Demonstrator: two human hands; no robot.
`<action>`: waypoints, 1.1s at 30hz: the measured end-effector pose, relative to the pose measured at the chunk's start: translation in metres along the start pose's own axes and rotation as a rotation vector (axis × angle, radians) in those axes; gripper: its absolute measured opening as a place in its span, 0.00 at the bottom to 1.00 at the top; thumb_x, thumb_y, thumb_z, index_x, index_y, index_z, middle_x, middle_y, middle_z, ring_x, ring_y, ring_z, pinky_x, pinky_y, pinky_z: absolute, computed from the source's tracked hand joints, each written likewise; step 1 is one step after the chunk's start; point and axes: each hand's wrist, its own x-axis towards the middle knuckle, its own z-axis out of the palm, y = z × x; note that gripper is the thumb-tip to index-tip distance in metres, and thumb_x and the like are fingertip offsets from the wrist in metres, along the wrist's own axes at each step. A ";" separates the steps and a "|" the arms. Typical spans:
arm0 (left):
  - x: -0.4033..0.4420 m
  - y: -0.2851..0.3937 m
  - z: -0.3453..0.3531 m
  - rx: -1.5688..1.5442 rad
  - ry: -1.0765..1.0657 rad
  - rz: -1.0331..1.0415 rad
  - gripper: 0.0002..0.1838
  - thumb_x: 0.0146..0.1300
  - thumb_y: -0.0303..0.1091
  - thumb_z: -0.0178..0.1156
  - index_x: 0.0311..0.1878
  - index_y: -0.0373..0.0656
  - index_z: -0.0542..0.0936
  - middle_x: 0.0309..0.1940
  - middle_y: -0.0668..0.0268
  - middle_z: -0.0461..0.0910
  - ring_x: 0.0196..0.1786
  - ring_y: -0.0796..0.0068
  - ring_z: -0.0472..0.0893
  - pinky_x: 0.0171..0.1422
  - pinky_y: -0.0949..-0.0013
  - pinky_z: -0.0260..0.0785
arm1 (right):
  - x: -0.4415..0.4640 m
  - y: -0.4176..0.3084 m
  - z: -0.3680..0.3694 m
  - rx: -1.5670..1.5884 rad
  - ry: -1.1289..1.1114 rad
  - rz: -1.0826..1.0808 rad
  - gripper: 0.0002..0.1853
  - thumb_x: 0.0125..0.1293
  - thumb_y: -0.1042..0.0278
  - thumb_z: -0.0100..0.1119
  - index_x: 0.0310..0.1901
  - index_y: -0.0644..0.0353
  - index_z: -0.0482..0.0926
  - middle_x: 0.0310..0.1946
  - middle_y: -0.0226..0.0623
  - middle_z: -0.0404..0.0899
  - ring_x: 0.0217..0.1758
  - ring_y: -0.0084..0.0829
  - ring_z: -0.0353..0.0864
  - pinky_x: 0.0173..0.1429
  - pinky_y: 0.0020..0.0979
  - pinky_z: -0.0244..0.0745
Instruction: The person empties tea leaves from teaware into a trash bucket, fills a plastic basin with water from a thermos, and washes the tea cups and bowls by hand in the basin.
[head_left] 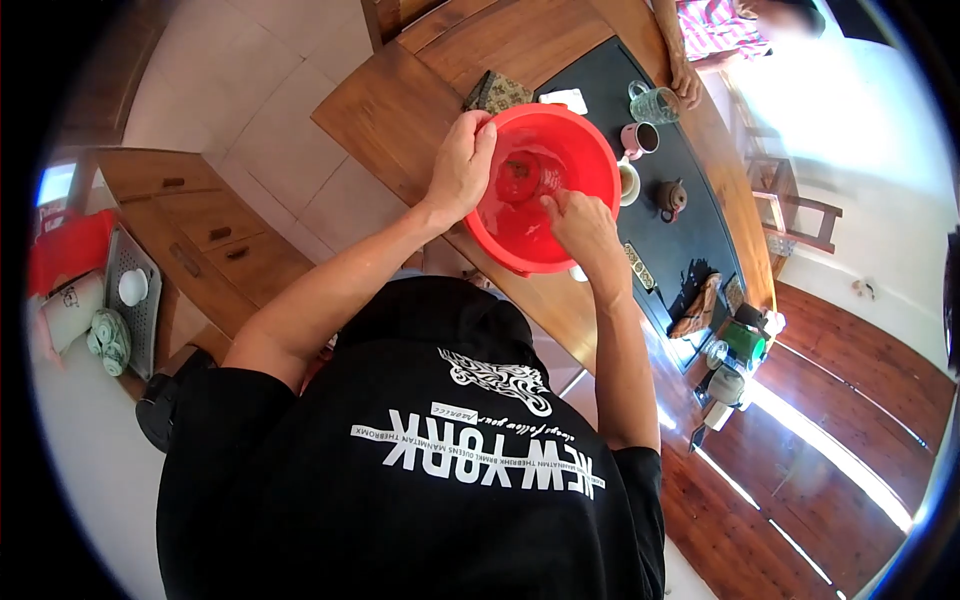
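Note:
A red plastic basin [595, 150] is tilted up in front of me, above the edge of the wooden table. My left hand [463, 168] grips its left rim, thumb over the edge. Over the near right part of the basin, my right hand [583, 232] has its fingers curled in towards the inside; whatever they hold is hard to make out. At the bottom of the basin lies a small brownish patch [517, 170], too unclear to name. Just right of the basin stands a pale cup [628, 184], partly hidden by the rim.
On the dark tea tray [610, 75] stand a pink mug [640, 138] and a brown teapot [671, 198]. Another person's hand [686, 84] touches a glass mug [655, 104]. A patterned pouch [497, 92] lies behind the basin. Wooden drawers [190, 220] stand at left.

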 end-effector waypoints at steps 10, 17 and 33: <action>0.000 0.002 -0.002 -0.008 -0.015 -0.011 0.18 0.74 0.41 0.46 0.51 0.35 0.72 0.46 0.50 0.77 0.50 0.54 0.77 0.55 0.60 0.68 | -0.020 -0.002 -0.019 0.496 -0.083 0.242 0.18 0.71 0.58 0.54 0.39 0.68 0.81 0.23 0.44 0.81 0.26 0.34 0.83 0.31 0.35 0.73; 0.001 0.002 0.001 -0.064 -0.014 -0.052 0.18 0.74 0.41 0.47 0.52 0.34 0.73 0.44 0.52 0.78 0.47 0.60 0.77 0.54 0.63 0.68 | -0.068 0.016 0.005 1.219 0.006 0.173 0.18 0.76 0.57 0.49 0.46 0.66 0.80 0.34 0.39 0.85 0.33 0.24 0.84 0.32 0.23 0.73; 0.002 -0.003 0.000 0.002 -0.031 -0.053 0.20 0.74 0.44 0.46 0.54 0.35 0.73 0.45 0.52 0.78 0.50 0.61 0.78 0.55 0.64 0.68 | -0.080 -0.019 0.024 1.213 0.507 0.106 0.16 0.76 0.61 0.49 0.47 0.66 0.80 0.35 0.35 0.86 0.36 0.19 0.78 0.43 0.23 0.75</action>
